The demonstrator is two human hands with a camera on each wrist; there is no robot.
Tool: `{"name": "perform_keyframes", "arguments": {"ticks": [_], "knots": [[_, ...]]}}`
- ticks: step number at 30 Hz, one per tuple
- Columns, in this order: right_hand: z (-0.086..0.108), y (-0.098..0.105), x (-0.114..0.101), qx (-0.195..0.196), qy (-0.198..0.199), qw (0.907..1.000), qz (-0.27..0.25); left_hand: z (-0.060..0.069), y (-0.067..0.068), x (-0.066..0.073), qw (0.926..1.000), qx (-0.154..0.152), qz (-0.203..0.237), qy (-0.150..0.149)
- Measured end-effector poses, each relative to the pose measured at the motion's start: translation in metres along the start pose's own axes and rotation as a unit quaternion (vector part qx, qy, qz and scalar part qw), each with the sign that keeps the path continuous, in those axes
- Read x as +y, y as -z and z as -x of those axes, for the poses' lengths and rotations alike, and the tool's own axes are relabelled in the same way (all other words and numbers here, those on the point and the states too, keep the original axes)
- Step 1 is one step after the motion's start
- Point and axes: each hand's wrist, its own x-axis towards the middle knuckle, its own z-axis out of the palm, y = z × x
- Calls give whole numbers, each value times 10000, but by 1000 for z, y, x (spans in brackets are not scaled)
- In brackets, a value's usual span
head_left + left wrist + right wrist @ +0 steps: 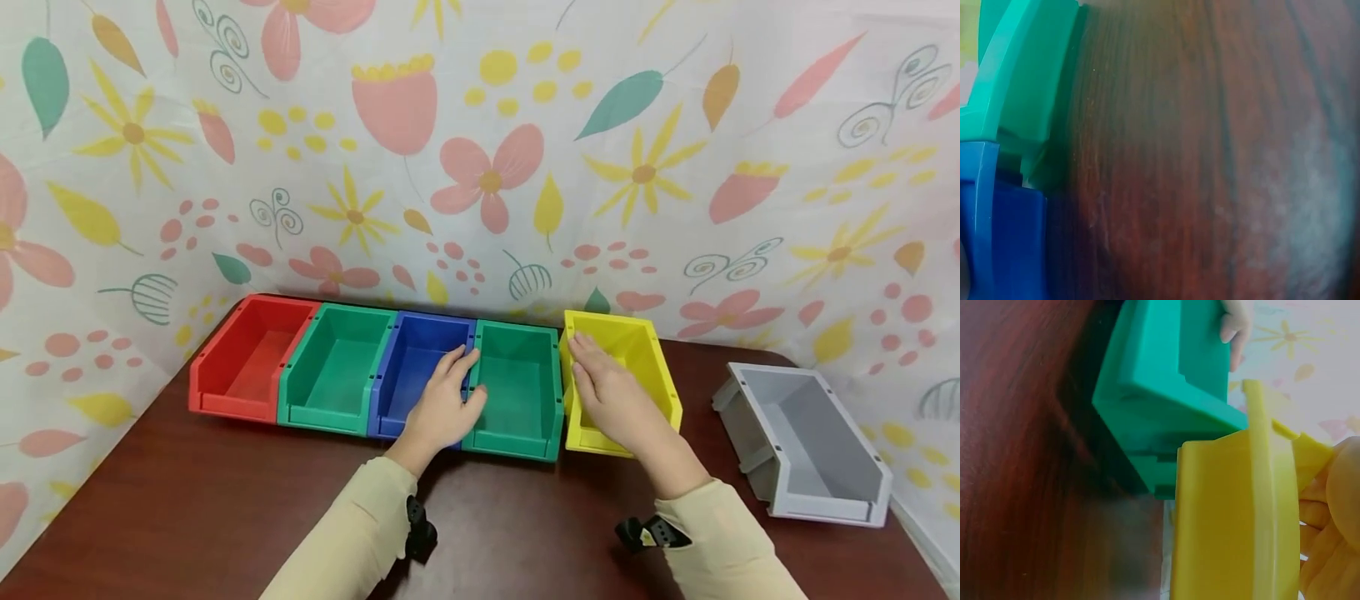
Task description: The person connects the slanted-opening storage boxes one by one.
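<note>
My left hand (442,408) lies over the wall shared by the blue bin (420,354) and the right-hand green bin (513,392). Its thumb is on the green side, and its fingers bend over the rims from the blue side, gripping the green bin's wall. Inside the yellow bin (637,354), my right hand (611,392) rests its nearly straight fingers against the left wall. A narrow gap shows between the yellow and green bins at the front. The right wrist view shows the yellow bin (1229,519) slightly askew beside the green bin (1160,406).
A red bin (251,354) and another green bin (337,367) continue the row at left. Apart at right stands a grey bin (810,433). Everything sits on a dark wooden table (487,533), before a flower-patterned cloth backdrop (480,100).
</note>
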Motion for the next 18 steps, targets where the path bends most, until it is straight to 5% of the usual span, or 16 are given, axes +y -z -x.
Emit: {"name": "perform_keyframes", "arguments": {"ticks": [18], "knots": [[-1, -1, -7, -245, -91, 9985, 477, 0, 1, 2, 9999, -15, -89, -57]]}}
